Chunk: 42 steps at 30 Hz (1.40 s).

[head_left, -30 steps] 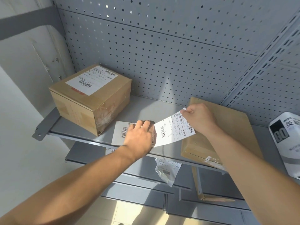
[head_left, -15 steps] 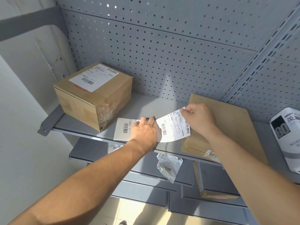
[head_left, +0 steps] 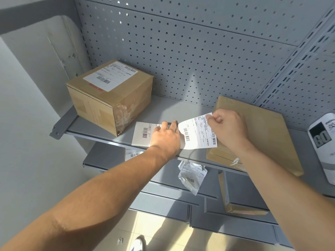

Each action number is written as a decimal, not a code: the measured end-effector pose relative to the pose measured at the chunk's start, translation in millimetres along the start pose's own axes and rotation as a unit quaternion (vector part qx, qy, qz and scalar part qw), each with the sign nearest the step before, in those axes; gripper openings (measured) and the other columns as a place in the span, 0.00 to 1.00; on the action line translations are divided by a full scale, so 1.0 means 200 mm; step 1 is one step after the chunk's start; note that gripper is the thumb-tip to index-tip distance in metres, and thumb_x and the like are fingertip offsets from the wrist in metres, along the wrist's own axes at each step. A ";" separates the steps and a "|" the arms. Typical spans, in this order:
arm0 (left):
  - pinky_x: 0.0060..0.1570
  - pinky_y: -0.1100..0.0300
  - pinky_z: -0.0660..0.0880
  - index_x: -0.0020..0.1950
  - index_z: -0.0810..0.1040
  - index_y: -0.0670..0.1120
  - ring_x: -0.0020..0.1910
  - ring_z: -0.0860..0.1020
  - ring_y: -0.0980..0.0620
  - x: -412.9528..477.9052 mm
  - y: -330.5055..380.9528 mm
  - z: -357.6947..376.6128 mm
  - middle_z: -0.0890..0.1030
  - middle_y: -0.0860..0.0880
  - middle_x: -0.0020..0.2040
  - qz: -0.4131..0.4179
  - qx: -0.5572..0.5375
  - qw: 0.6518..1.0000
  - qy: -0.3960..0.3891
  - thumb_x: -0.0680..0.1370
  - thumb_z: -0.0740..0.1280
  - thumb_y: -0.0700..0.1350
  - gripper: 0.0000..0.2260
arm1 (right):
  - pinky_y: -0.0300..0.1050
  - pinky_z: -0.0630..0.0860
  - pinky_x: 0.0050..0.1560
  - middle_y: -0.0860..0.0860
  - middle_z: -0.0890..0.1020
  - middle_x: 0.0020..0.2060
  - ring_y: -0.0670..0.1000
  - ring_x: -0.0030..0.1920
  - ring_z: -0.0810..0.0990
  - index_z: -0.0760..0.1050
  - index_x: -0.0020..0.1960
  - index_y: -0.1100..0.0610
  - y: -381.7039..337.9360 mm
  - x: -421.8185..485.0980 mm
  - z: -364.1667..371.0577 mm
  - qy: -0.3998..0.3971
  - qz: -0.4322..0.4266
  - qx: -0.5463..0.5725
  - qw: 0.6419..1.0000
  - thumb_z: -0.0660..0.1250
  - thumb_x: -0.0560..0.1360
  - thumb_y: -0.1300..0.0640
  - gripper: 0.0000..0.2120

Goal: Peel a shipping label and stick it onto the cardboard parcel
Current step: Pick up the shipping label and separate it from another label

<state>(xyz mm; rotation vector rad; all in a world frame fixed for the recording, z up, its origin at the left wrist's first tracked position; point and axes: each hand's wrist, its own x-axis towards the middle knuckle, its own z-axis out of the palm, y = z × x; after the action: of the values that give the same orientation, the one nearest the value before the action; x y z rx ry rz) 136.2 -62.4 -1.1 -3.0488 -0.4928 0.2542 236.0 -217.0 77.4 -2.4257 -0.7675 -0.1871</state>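
Since a second ago the right hand (head_left: 227, 130) has drawn the shipping label (head_left: 197, 134) a little further off its backing sheet (head_left: 143, 134), the freed part now longer and curling up to the right. Two bare hands are at work. I count two cardboard parcels on the grey shelf (head_left: 181, 109): a squat box (head_left: 110, 95) far left that already wears a label, and a flat parcel (head_left: 253, 127) on the right, partly under the right forearm. The right hand pinches the label's far upper corner between thumb and fingers, closed tight on it. The left hand (head_left: 165, 137) lies flat, fingers spread, pressing the backing sheet down on the shelf just left of the label. The label is white, printed with barcodes and small text, its near edge lifted above the shelf's front lip.
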 end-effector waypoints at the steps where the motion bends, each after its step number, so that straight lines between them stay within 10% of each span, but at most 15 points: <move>1: 0.71 0.46 0.67 0.80 0.63 0.42 0.73 0.62 0.40 0.00 0.00 0.00 0.54 0.48 0.84 0.000 0.001 1.000 0.000 0.80 0.56 0.41 0.26 | 0.49 0.80 0.37 0.48 0.85 0.30 0.54 0.34 0.84 0.81 0.37 0.57 0.00 -0.01 0.00 0.004 -0.003 0.003 1.000 0.70 0.76 0.51 0.13; 42: 0.73 0.44 0.62 0.77 0.68 0.42 0.75 0.60 0.39 -0.01 0.00 0.05 0.54 0.48 0.84 -0.010 -0.011 1.000 0.009 0.83 0.54 0.45 0.22 | 0.52 0.80 0.38 0.49 0.85 0.31 0.54 0.32 0.83 0.81 0.40 0.57 0.02 -0.23 -0.11 0.122 -0.016 0.070 0.990 0.67 0.79 0.49 0.14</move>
<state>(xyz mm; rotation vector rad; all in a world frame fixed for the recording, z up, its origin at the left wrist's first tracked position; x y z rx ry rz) 132.6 -63.6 -10.7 -3.0621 -0.5276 0.2233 201.3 -253.9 79.1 -2.2080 -0.6851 -0.4211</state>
